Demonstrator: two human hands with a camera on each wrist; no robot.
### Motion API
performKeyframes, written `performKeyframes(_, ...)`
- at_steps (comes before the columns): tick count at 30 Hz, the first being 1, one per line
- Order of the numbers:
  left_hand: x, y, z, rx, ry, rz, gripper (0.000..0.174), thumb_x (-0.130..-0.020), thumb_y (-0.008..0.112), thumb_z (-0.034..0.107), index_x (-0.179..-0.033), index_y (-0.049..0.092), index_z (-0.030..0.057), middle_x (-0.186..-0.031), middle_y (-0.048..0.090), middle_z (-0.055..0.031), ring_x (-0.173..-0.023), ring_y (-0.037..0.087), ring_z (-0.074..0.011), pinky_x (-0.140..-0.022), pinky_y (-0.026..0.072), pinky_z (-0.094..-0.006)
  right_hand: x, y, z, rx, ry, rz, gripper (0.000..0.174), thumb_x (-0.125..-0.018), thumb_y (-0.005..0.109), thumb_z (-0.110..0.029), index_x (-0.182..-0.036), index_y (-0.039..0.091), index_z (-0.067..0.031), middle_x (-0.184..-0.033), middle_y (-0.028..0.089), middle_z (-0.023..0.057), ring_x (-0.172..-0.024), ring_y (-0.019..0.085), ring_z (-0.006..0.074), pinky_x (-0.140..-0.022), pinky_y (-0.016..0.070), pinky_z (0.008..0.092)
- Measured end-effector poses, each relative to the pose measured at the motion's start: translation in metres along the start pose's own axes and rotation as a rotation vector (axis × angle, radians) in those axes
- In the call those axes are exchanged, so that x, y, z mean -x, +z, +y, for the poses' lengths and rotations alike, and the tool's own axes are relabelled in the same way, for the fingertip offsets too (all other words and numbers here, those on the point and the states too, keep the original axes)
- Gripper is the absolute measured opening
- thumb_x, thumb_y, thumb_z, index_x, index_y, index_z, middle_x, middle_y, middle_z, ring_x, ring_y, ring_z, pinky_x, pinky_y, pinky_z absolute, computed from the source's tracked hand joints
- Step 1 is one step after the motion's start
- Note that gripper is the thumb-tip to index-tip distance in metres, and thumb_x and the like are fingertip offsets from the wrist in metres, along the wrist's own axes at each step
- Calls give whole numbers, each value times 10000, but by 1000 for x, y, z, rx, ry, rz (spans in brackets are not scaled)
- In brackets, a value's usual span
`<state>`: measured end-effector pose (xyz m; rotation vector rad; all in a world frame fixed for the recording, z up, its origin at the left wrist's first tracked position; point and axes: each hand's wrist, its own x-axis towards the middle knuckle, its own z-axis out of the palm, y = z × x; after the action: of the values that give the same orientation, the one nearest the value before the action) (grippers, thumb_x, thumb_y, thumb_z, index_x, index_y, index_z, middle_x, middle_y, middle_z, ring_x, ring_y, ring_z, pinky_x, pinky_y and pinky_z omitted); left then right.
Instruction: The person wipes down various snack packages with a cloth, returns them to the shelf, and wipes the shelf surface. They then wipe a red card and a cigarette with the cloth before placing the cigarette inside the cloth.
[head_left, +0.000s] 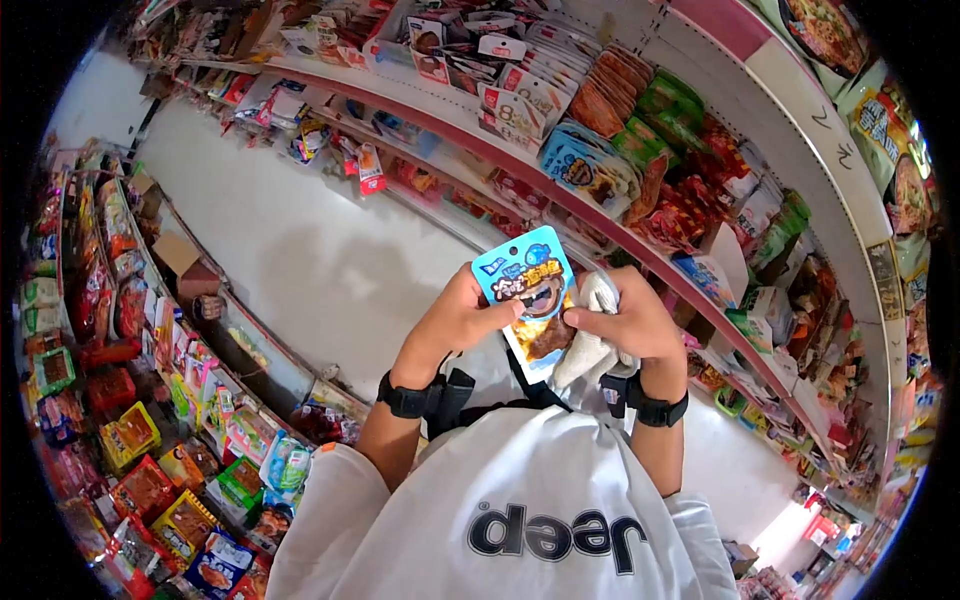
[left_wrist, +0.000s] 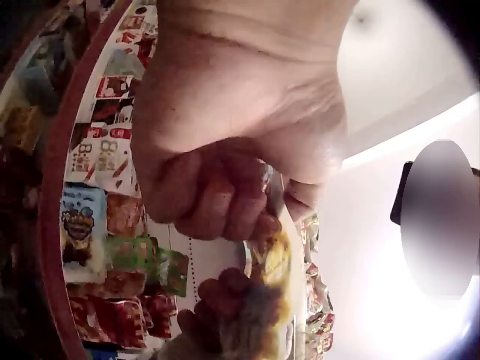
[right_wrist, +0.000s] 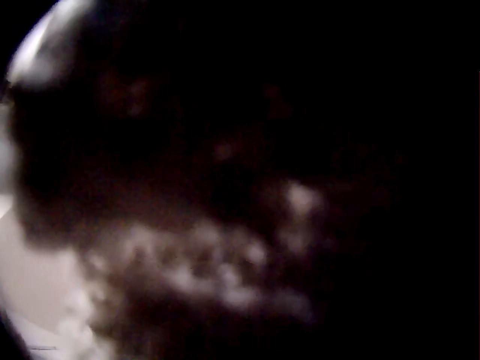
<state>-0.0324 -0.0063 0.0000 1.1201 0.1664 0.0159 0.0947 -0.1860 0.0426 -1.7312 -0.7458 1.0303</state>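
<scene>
A blue and yellow snack packet (head_left: 541,298) with a hanging hole at its top is held in front of the chest, printed face up. The left hand (head_left: 450,318) grips its left edge, thumb lying across the front. On the other edge, the right hand (head_left: 640,318) pinches it with the thumb on the front. Bunched in that same right hand is an off-white knit cloth (head_left: 590,347). Curled left fingers (left_wrist: 217,202) show behind the packet (left_wrist: 271,262) in the left wrist view. The right wrist view is dark and blurred.
Shelves with a red edge (head_left: 465,148) stand ahead, carrying hanging snack packets. Similar blue packets (head_left: 588,165) sit there beside green and red ones. Another shelf unit of packaged snacks (head_left: 130,435) stands at the left. Pale floor (head_left: 290,225) runs between them.
</scene>
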Motion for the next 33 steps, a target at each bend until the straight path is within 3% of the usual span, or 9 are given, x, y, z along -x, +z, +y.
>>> performKeyframes(1, 1, -3, 0, -40, 8, -41, 414, -791, 559, -6, -1200, 493, -14, -1106, 594, -38, -990, 541, -97, -872, 436, -276, -1, 0, 0, 8, 6, -8, 190, -725, 712, -131, -720, 575, 0, -608, 551, 21, -584, 455, 77, -542, 396, 269)
performKeyframes(4, 2, 0, 4, -47, 50, -83, 414, -789, 542, -23, -1201, 492, -19, -1119, 587, -42, -1007, 534, -101, -889, 428, -283, 0, 2, 2, -48, -8, -14, 198, -724, 712, -138, -719, 570, 1, -616, 552, 21, -591, 455, 80, -547, 397, 272)
performKeyframes(22, 5, 10, 4, -171, 163, 7, 376, -863, 517, 63, -1224, 461, -28, -1124, 581, -58, -1027, 521, -101, -895, 412, -273, -1, 2, 6, -143, -43, 28, 227, -726, 728, -165, -746, 567, -5, -631, 537, 17, -610, 455, 78, -560, 403, 277)
performKeyframes(27, 3, 10, 5, -184, 178, 129, 256, -876, 550, 113, -1082, 565, -39, -1022, 616, -43, -890, 545, -85, -787, 453, -262, 1, -1, 14, -92, -21, 31, 237, -723, 728, -180, -765, 570, -8, -647, 546, 19, -617, 469, 88, -569, 411, 285)
performKeyframes(33, -4, 8, -1, -317, 260, 73, 207, -878, 544, 98, -1031, 595, -33, -1018, 620, -39, -908, 541, -92, -805, 442, -265, 2, -6, 11, -13, -17, 97, 238, -720, 727, -179, -749, 572, 0, -635, 556, 40, -596, 468, 99, -557, 413, 293)
